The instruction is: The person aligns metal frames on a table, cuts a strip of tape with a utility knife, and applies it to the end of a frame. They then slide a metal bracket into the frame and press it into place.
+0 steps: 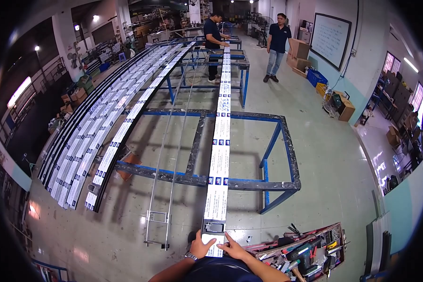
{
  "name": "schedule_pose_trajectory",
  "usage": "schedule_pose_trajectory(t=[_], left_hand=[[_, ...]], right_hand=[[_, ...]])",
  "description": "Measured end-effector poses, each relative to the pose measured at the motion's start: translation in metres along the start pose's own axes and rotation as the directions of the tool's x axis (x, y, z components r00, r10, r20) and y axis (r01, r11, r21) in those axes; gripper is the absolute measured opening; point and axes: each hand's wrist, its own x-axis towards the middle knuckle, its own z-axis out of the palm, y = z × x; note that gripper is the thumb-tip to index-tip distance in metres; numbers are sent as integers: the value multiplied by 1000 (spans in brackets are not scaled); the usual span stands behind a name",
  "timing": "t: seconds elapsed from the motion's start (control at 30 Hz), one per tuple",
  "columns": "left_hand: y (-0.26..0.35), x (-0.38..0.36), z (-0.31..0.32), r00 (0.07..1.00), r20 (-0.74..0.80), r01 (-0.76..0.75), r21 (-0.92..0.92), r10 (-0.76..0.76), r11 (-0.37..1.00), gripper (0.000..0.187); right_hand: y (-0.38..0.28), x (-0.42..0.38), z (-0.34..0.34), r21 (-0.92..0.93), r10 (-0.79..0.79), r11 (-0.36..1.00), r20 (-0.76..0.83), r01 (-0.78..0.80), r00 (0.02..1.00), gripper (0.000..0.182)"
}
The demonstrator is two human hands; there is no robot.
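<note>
A long metal profile [220,160], wrapped in white printed film with dark blue logo marks, runs straight away from me across blue frame stands. Near its close end is a rectangular cut-out [215,227] with a dark border. My left hand [201,245] is closed round the left edge beside this cut-out, thumb on the top face. On the opposite edge my right hand [233,247] grips the same profile, thumb lying on the film. The undersides of both hands' grip are hidden. Handwritten blue marks show on the film farther along.
Blue-legged frame stands [291,155] support the profile. More film-covered profiles [122,124] lie to the left, beside a thin metal frame [158,217]. An open toolbox [310,254] sits at my right. One person [213,35] touches the far end; another [278,42] stands in the aisle.
</note>
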Motion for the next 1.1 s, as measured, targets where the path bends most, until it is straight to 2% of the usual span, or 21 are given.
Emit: schedule_pose_trajectory(t=[0.13,0.23,0.3,0.33,0.37,0.43,0.47,0.5,0.57,0.7,0.73,0.8,0.97,1.03,1.1], left_hand=[[6,-2,-2,1000,-6,2,6,-2,1000,87],[1,0,-1,1000,2,5,12,-5,1000,87],[7,-2,-3,1000,0,18,25,-18,1000,87],[10,-2,-4,1000,2,28,38,-28,999,87],[12,-3,-5,999,-1,33,35,-33,999,87],[15,-4,-6,999,9,33,34,-34,999,88],[13,-4,-5,999,6,37,33,-37,999,88],[9,-2,-4,1000,8,20,32,-21,999,88],[5,-1,-3,1000,4,7,32,-7,999,88],[8,-2,-4,999,25,19,10,-20,1000,89],[10,-3,-6,999,34,20,-8,-20,1000,90],[8,-1,-6,999,38,37,6,-37,999,90],[11,-2,-8,994,67,81,51,-84,995,96],[5,2,-9,983,99,139,150,-154,979,98],[-8,6,-22,986,128,76,202,-103,976,92]], right_hand=[[-2,0,-1,-12,17,1000,8,-17,1000,105],[-8,-3,2,-24,14,1000,-59,-15,998,111],[-30,-11,2,-402,-250,906,-267,129,931,119],[-45,-15,0,-266,-188,958,-302,107,934,122],[-46,-12,-2,-268,-186,958,-297,106,936,122],[-46,-3,-8,-502,-466,824,-333,264,820,120],[-57,-3,-10,-597,-557,745,-315,296,768,114],[-63,0,-12,-597,-557,744,-310,298,770,114],[-70,6,-15,-697,-594,647,-206,309,777,109],[-67,15,-15,-673,-588,655,-169,343,791,87],[-63,16,-15,-673,-588,654,-164,346,792,87],[-61,15,-13,-650,-571,689,-213,321,793,72],[-63,12,-12,-626,-546,717,-228,308,806,62],[-66,13,-9,-621,-543,721,-231,307,808,61],[-68,15,-10,-641,-547,708,-232,297,804,60]])
